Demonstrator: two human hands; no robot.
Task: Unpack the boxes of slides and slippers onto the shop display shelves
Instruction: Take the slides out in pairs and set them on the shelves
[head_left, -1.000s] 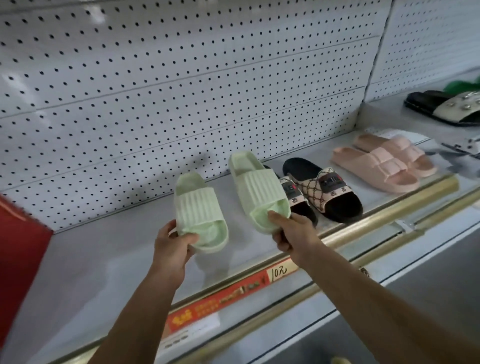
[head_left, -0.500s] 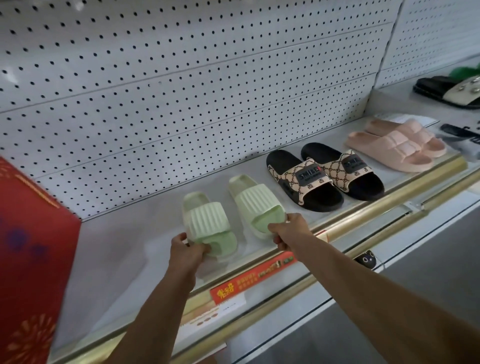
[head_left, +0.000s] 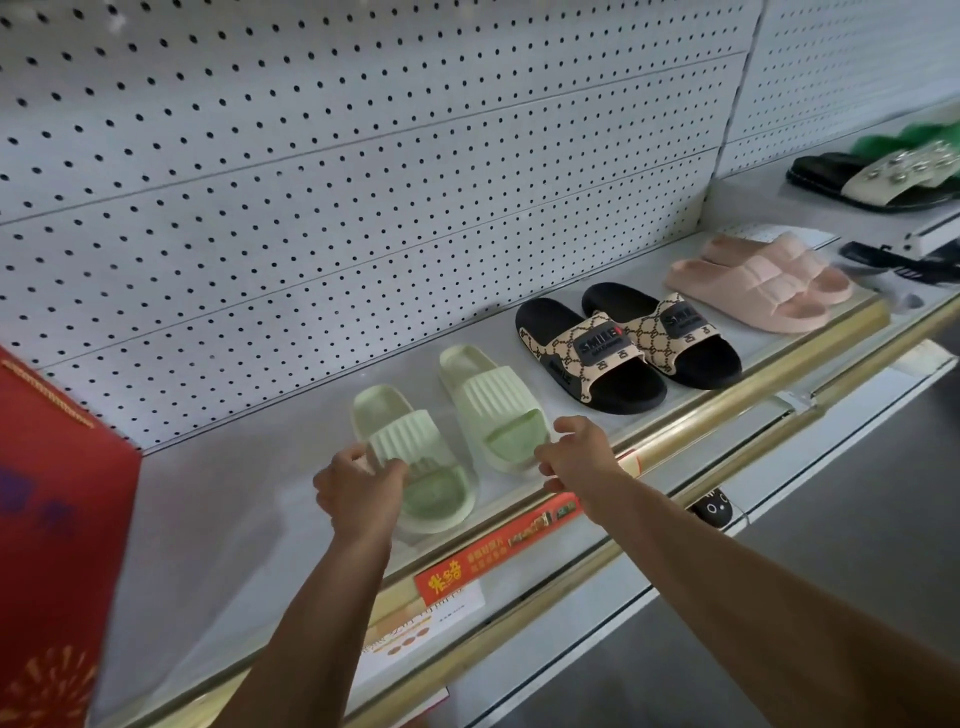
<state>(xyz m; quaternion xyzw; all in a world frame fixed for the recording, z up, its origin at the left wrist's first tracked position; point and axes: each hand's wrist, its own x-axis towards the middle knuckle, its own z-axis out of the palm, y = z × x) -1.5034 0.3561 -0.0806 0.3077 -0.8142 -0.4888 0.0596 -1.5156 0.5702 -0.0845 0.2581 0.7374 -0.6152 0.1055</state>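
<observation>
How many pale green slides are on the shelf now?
2. The left pale green slide lies under the left hand; the right pale green slide lies beside it, at the right hand. None seems hidden.

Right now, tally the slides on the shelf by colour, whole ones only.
Light green slides: 2
Black slides with patterned straps: 2
Pink slides: 2
Black slide with studded cream strap: 1
Total: 7. A green item behind the last one is partly cut off, not counted.
</observation>
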